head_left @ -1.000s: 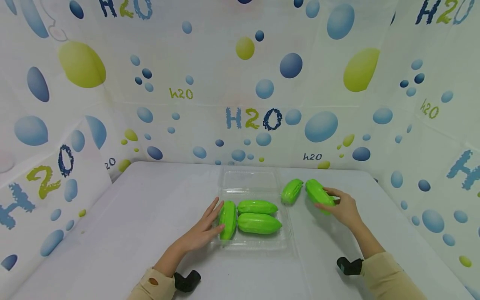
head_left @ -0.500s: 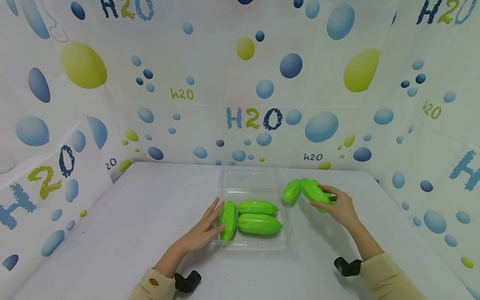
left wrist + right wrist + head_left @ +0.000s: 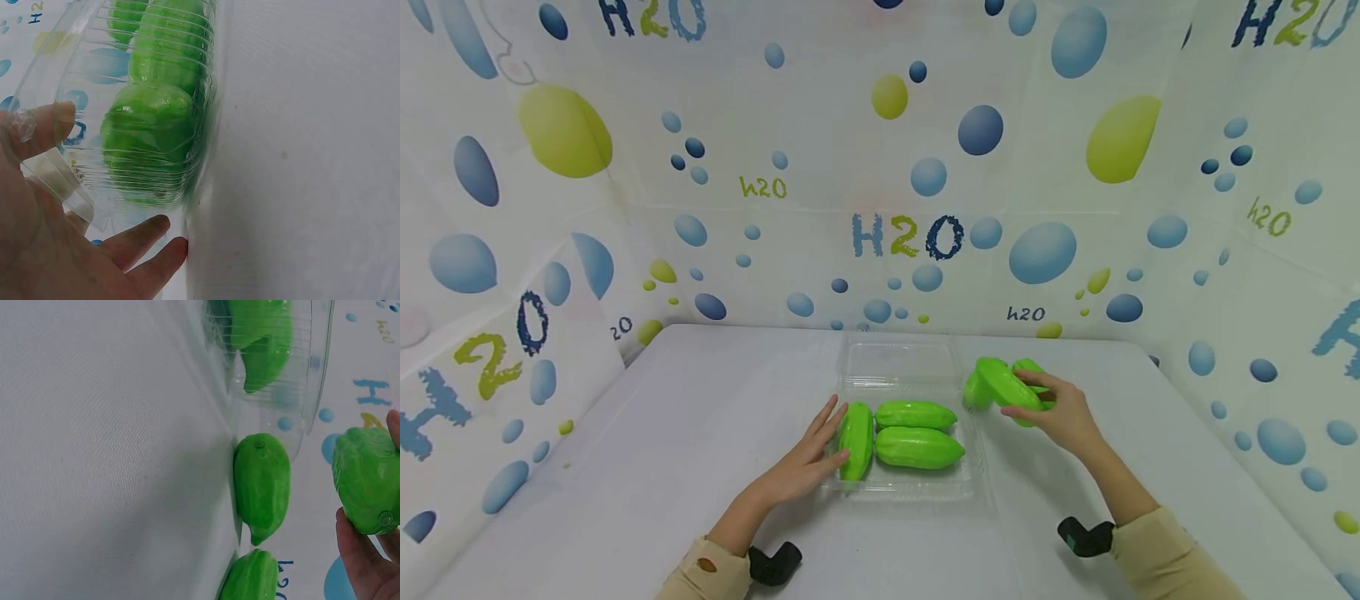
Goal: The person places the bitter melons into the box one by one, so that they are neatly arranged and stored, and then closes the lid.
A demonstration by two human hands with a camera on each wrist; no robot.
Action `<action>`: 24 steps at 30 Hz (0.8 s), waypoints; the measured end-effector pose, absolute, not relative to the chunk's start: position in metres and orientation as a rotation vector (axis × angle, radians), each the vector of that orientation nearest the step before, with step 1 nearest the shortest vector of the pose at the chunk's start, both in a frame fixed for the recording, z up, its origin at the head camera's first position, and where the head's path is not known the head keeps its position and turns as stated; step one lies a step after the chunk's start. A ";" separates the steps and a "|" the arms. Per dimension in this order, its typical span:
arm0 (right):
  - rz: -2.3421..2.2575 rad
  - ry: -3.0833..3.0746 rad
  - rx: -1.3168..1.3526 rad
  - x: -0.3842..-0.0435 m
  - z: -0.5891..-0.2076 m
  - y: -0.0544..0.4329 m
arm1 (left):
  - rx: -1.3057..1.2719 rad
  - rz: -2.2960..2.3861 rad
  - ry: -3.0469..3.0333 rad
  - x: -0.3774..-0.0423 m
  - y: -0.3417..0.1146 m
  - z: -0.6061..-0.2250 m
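In the head view a hinged clear plastic container stands mid-table, its lid laid back. Inside are three glossy green gourds, one upright on the page at the left, two lying crosswise. My left hand rests at the container's left edge with fingers spread and straight, the rim touching the hand in the left wrist view. My right hand grips a green gourd between thumb and fingers, raised above the table. Two more gourds lie beneath and behind it; the right wrist view shows one clearly.
A white cloth covers the table. Behind and at both sides hang white sheets printed with bubbles and "H2O". Black wrist mounts sit under both forearms.
My right hand has moved left with the gourd it holds, which now partly covers the gourds on the table. The left hand and container have stayed put.
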State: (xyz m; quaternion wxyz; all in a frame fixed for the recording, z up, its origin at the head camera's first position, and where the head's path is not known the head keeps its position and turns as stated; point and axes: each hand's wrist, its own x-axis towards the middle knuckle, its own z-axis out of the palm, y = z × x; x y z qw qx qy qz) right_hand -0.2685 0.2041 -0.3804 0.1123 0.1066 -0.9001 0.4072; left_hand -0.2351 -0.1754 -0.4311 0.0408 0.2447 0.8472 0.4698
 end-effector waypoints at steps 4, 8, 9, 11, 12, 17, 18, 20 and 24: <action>1.198 -2.629 0.349 -0.268 -0.379 0.199 | 0.747 1.427 2.594 -0.235 -0.175 -0.431; 1.216 -2.630 0.387 -0.268 -0.380 0.195 | 0.746 1.426 2.594 -0.235 -0.175 -0.431; 1.223 -2.630 0.403 -0.268 -0.381 0.194 | 0.745 1.428 2.595 -0.235 -0.175 -0.431; 1.236 -2.628 0.438 -0.269 -0.381 0.192 | 0.741 1.436 2.593 -0.235 -0.175 -0.431; 1.243 -2.624 0.453 -0.269 -0.381 0.191 | 0.740 1.440 2.590 -0.235 -0.175 -0.431; 1.264 -2.622 0.516 -0.268 -0.381 0.186 | 0.742 1.432 2.587 -0.235 -0.175 -0.431; 1.275 -2.623 0.513 -0.268 -0.381 0.184 | 0.743 1.423 2.589 -0.235 -0.175 -0.432; 1.285 -2.627 0.522 -0.268 -0.381 0.182 | 0.739 1.409 2.594 -0.236 -0.175 -0.432; 1.319 -2.616 0.566 -0.267 -0.379 0.177 | 0.737 1.390 2.606 -0.236 -0.176 -0.433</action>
